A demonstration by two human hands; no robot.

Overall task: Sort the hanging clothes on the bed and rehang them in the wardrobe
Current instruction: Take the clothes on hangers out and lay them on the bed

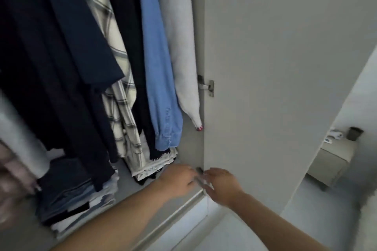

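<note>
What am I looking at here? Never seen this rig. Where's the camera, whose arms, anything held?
There is no robot here. A person wears one wide-angle camera on the head, looking forward and down, so the two bare arms coming in from the bottom edge are the wearer's own.

They stand at an open wardrobe. Its door is swung out on the right, with a hinge showing. Inside hang dark navy clothes, a plaid shirt, a blue shirt and a grey top. Folded clothes are stacked on the floor of the wardrobe.

The left hand and right hand meet low at the door's hinged edge, around a small metal part. The picture is blurred there, so I cannot tell whether either hand grips it.

Far right is a bedside cabinet.
</note>
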